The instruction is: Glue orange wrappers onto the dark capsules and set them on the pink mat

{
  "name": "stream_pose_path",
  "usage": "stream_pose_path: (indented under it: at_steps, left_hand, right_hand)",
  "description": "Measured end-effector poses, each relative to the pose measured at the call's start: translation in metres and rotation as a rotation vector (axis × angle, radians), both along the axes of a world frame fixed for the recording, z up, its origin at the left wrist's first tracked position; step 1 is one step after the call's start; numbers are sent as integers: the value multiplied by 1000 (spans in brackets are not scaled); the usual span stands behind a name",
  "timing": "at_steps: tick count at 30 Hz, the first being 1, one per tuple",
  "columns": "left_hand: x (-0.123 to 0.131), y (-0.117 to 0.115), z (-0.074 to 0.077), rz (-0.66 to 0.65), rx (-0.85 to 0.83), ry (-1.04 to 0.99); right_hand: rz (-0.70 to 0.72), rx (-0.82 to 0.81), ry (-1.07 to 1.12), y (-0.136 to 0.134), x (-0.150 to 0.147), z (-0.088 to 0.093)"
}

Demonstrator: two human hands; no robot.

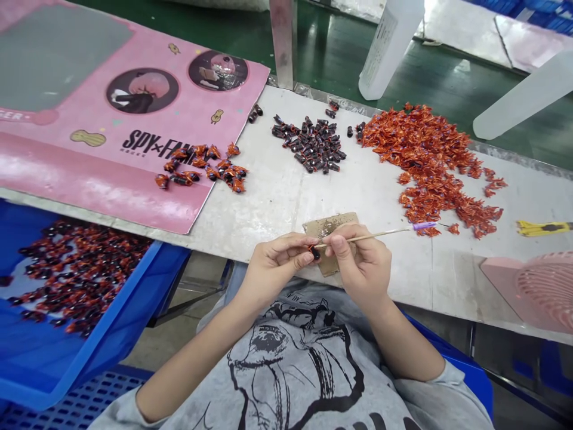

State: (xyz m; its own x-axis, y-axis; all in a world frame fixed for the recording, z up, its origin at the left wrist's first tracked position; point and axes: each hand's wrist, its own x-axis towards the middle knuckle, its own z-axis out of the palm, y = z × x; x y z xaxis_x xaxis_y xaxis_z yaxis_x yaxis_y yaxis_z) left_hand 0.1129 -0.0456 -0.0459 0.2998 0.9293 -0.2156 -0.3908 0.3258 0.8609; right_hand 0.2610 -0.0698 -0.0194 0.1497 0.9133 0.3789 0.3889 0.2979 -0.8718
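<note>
Between its thumb and fingers, my left hand (282, 260) pinches a small black part (316, 253) with a bit of orange on it. My right hand (363, 263) grips a thin wooden stick (385, 233) like a pen, its tip meeting the small part. A purple piece (423, 226) sits on the stick's far end. Beneath the hands lies a brown cardboard piece (330, 226) with a dark smear. Beyond it are a pile of small black parts (317, 143) and a larger heap of orange spiky parts (421, 149).
Joined orange-and-black pieces (224, 170) lie on the pink printed board (161, 203) at left. A blue bin (129, 298) holds many more. At right are a yellow cutter (544, 228) and a pink fan (546, 286). Translucent bottles (389, 51) stand behind, on the green surface.
</note>
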Motion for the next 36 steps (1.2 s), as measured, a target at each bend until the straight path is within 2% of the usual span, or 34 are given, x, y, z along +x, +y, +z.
stream_pose_path:
  at_steps: [8, 14, 18, 22, 24, 26, 27, 29, 30, 33, 36]
  left_hand:
    - [-1, 0, -2, -14, 52, -11]
    - [-1, 0, -1, -22, 45, -10]
    - [0, -1, 1, -9, 24, 6]
    - [0, -1, 3, -1, -18, 12]
    - [1, 0, 4, -2, -44, 11]
    - [3, 0, 4, 1, -72, 6]
    - [3, 1, 4, 5, -87, 2]
    - [5, 1, 4, 18, -113, -6]
    - [5, 0, 4, 20, -128, -15]
    - [6, 0, 4, 1, -164, -59]
    - [6, 0, 5, -18, -167, -110]
  right_hand:
    - [2, -9, -77, -1, 0, 0]
    - [14, 22, -7, 1, 6, 3]
    - [-145, 141, 108, 0, 33, 14]
    - [-262, 228, 43, 4, 81, 33]
    - [-284, 220, -99, 16, 105, 41]
    - [-274, 177, -373, 38, 124, 44]
    - [-244, 111, -566, 52, 131, 44]
    - [-176, -7, -746, 83, 138, 40]
    - [-124, -173, -958, 98, 139, 38]
    - [-29, -297, -1111, 134, 139, 28]
    - [5, -336, -1170, 151, 142, 20]
